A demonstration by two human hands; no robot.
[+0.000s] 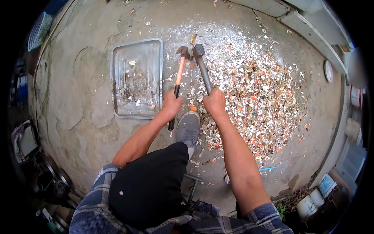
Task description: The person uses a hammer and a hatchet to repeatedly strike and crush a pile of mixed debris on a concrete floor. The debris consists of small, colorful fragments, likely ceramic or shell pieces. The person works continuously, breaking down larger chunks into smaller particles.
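Gripping tools in both fists, the person was seen from above, seated over a concrete floor (pixel 78 78). The left hand (pixel 172 104) was closed tightly round the dark grip of an orange-handled hammer (pixel 179 70), whose rusty head lay near the upper centre of the frame. The right hand (pixel 214 102) was wrapped just as firmly round the shaft of a grey metal hammer (pixel 202 66), its head resting just beside the other one, the two nearly touching. Both heads were set down at the upper edge of a wide spread of crushed shell fragments (pixel 253 89), white, orange and tan, which filled the centre right of the frame. A shallow metal tray (pixel 119 78), almost bare apart from a few chips, lay to the left of the hammers. A grey shoe (pixel 188 128) was planted just below the hands, among the nearest fragments.

Several risks could be judged from this arrangement. With the heads so close, one hammer could be struck against the other and glance off. Sharp chips could be flung up towards the bare forearms. The shoe was placed near enough to be caught by a misdirected blow.
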